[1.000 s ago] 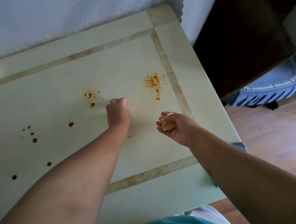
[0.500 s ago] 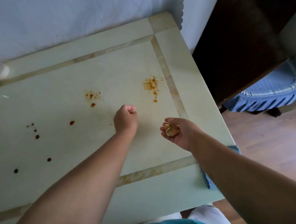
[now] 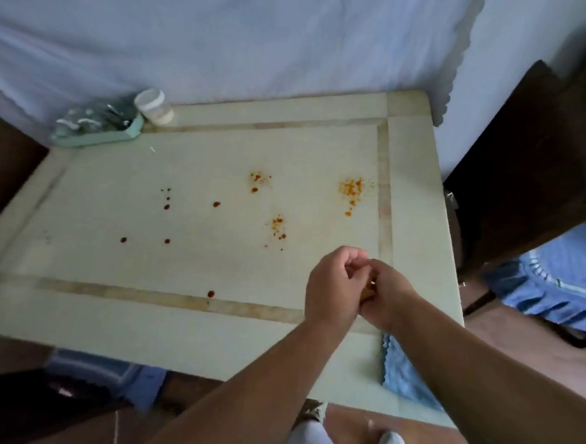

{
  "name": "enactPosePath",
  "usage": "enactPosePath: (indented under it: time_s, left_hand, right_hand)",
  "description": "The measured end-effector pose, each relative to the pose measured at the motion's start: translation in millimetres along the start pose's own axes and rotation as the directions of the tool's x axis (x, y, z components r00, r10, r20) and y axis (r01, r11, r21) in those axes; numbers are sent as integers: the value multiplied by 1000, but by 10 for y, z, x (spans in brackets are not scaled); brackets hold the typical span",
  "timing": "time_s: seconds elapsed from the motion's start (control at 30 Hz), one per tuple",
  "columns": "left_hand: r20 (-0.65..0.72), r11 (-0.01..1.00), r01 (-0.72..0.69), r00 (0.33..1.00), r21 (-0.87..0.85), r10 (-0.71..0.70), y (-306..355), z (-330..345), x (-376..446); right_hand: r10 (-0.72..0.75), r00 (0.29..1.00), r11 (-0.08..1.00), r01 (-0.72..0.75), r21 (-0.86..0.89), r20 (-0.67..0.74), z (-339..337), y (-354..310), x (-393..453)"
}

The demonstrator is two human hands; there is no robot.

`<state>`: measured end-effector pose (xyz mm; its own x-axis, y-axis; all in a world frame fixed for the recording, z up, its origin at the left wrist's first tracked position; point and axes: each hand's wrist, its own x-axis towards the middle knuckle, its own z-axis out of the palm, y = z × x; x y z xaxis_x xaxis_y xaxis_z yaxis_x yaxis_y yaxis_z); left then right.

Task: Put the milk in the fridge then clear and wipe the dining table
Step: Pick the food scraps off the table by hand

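Clearing is nearly done: left hand (image 3: 335, 286) drops scraps (image 3: 369, 291) into the cupped right hand's (image 3: 388, 296) grip; counter (image 3: 175, 331) stains (image 3: 352, 189) and cloth (image 3: 401, 369) await.

Pale green dining table (image 3: 188, 332) with beige inlay border, orange crumb patches (image 3: 352, 189), dark red-brown drops (image 3: 166, 207)

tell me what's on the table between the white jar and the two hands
Head view: dark red drops and orange spatter stain the table between the white jar and both hands.
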<state>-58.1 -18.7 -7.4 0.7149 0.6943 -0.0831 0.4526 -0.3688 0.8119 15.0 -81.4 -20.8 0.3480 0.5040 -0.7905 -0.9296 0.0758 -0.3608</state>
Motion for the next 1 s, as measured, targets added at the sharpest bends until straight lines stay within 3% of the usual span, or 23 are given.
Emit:
enactPosePath:
  time_s: [0.27, 0.47, 0.6, 0.8, 1.0]
  left_hand:
    - [-233, 999, 25, 972, -36, -32, -136, -63, -747]
    - [-242, 923, 329, 896, -202, -372, -469, -368, -1017]
    - [-241, 876, 413, 850, -250, -469, -704, -551, -1081]
    - [-129, 912, 343, 917, -225, -377, -780, -724, -1282]
    - [-63, 941, 274, 955, -201, -291, -926, -965, -1426]
  right_hand:
    - [128, 990, 986, -121, -113, 63, -224, 261, -364]
    - [74, 997, 986, -67, -153, 39, -193, 310, -487]
    - [15, 1000, 988, -13, -154, 8, -147, 445, -523]
    - [-22, 998, 981, 10, -193, -61, -6, 868, -619]
    - [-30, 998, 993, 23, -118, -59, 170, 1299, -768]
